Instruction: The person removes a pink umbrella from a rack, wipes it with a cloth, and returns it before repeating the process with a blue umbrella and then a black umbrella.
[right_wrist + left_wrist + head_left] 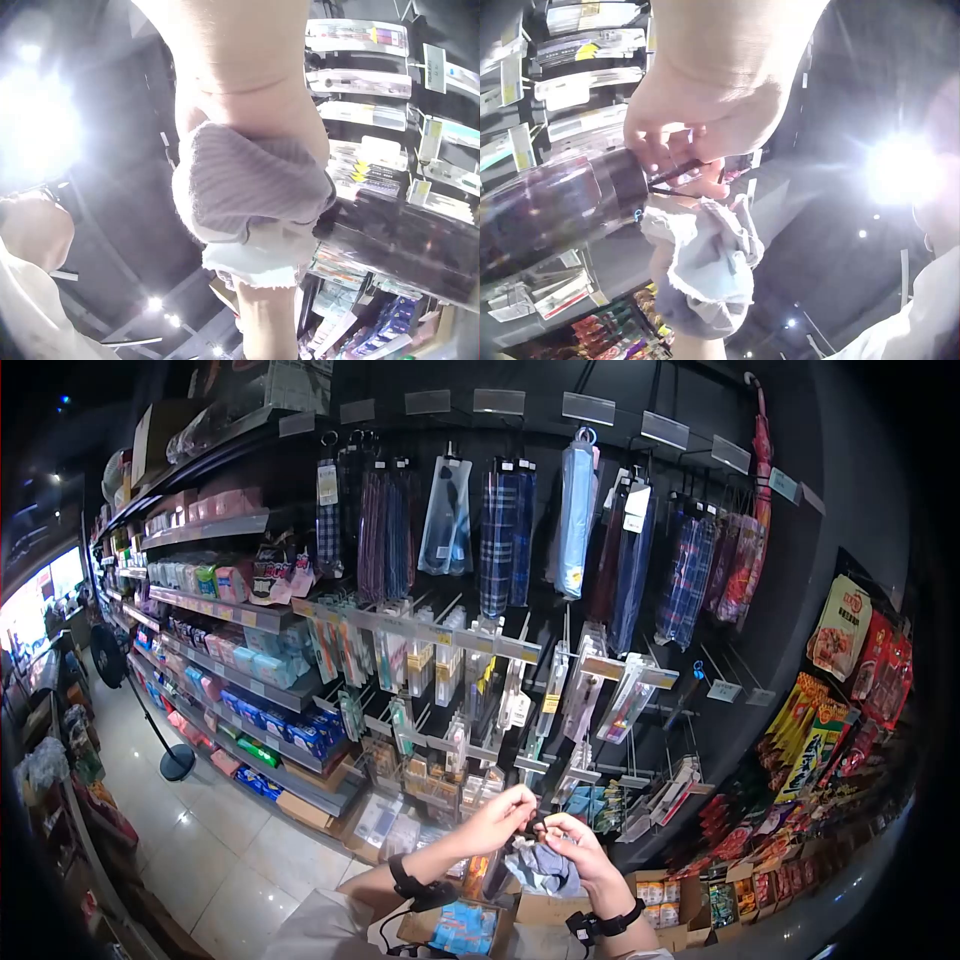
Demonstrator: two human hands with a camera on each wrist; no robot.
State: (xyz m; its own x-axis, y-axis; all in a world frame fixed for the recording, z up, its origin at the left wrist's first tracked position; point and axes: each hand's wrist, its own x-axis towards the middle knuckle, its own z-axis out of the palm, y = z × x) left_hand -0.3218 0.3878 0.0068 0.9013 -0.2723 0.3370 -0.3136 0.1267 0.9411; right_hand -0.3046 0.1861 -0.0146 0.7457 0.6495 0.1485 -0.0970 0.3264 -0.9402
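Note:
My left hand [505, 820] and right hand [578, 848] meet low in front of the rack. Between their fingertips runs a thin black strap [676, 178], pinched by the left fingers, with the right fingers close against it. It comes from the dark end of a folded umbrella [562, 199] in a clear plastic sleeve, lying sideways in the left wrist view. Bunched in my right palm is a grey and white cloth [255, 180] with ribbed stripes and a frayed white edge. In the right wrist view it hides most of that hand's fingers.
Folded umbrellas [498, 540] hang along the black wall, above hooks of small packaged goods [450, 660]. Shelves of packs [255, 660] stand left, beside a fan base [177, 762] on the tiled floor. Snack bags [838, 625] hang right. Open cartons [460, 928] lie below my hands.

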